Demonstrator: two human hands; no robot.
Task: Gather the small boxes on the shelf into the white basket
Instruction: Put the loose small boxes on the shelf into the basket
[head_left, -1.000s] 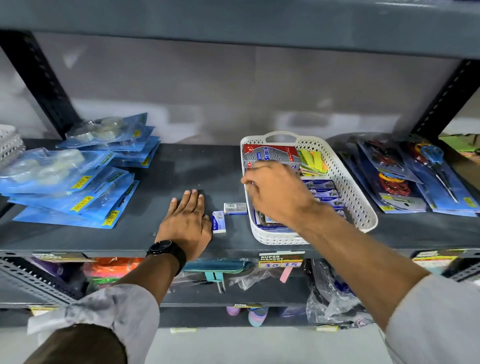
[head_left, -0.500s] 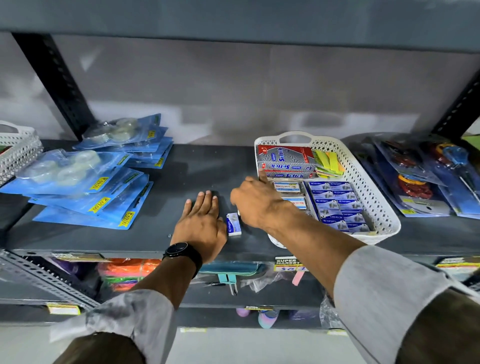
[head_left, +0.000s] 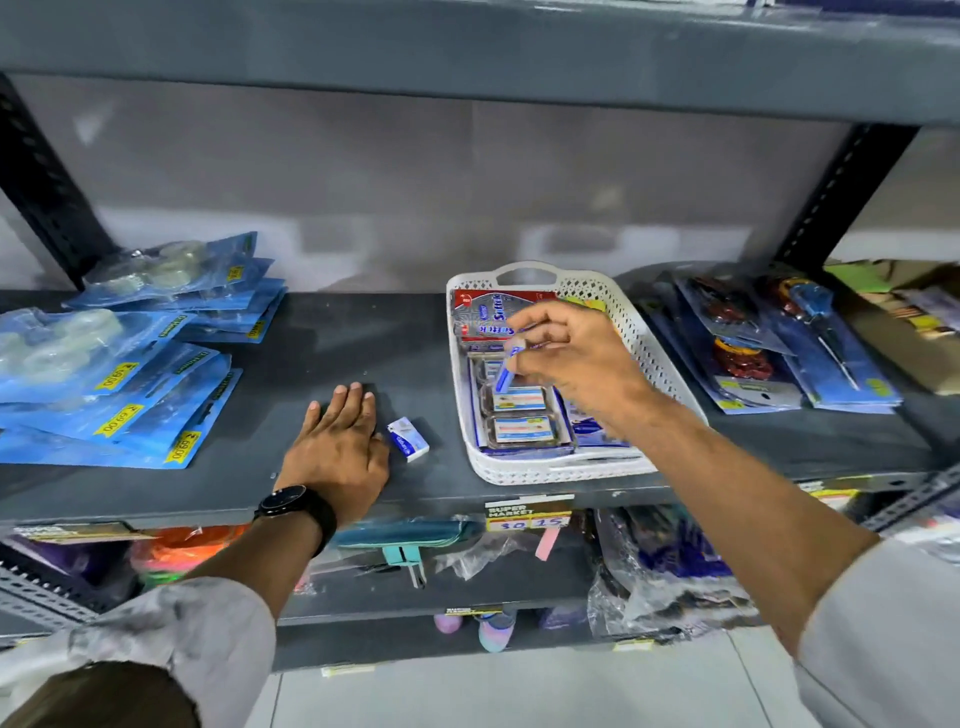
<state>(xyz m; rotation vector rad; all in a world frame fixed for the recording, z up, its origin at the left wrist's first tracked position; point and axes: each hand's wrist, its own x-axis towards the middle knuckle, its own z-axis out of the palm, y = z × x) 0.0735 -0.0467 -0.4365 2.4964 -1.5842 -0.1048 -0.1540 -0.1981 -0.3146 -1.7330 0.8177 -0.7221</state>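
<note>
We hold our right hand (head_left: 571, 358) over the middle of the white basket (head_left: 647, 353), fingertips pinched on a small blue box (head_left: 506, 366) that hangs on end, its long axis pointing down toward the rows of boxes already packed below. It sits above the basket's floor, not yet touching the stack, so this one looks about ready to drop in.

Our left hand (head_left: 337, 441) lies flat on the dark shelf (head_left: 322, 338), palm down, fingers straight and together, holding nothing. Just to its right, right beside the thumb side, sits the last loose box (head_left: 409, 438), white and blue, lying flat with its long axis running from far left to near right. It rests between that flat hand and the basket's left wall, nearer the hand than the basket.

That's the relation that matters next: the left hand is far closer, practically beside the box, while the right hand is busy over the basket. Either the left slides it rightward, or the right frees up and crosses back left for it.

Blue blister packs (head_left: 119, 374) at the far left stay out of play.
</note>
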